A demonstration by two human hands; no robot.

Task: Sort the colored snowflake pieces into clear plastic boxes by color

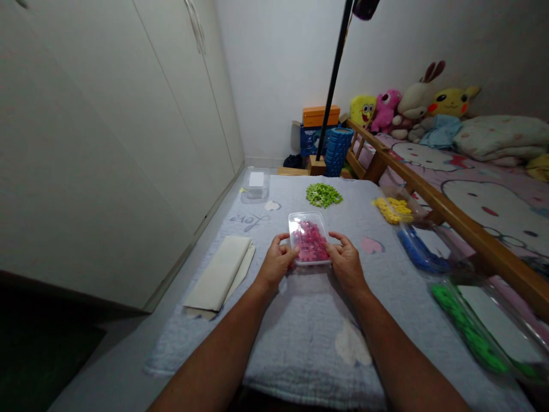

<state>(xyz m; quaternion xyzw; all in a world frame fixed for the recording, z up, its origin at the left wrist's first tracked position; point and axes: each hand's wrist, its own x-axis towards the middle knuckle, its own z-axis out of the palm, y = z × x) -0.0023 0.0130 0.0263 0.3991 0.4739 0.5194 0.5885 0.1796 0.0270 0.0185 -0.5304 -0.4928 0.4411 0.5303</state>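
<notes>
Between my two hands is a clear plastic container (309, 237) with a lid, full of small pink pieces. My left hand (278, 260) grips its left side, thumb on the near left corner. On the opposite side my right hand (344, 260) holds it the same way, with fingers along the edge. The container is tilted a little toward me above the cloth. Beyond it lies a loose pile of light green pieces (323, 195). A folded sheet of cream paper or card (221, 273) rests left of my left hand.
A cloth-covered table (309, 332) spans the front. At its far left stands a clear container (256, 186). Along the right edge are containers with yellow (392, 210), blue (422, 250) and green pieces (467, 326). A wooden bed rail (450, 206) borders the right, white cabinets (107, 143) the left.
</notes>
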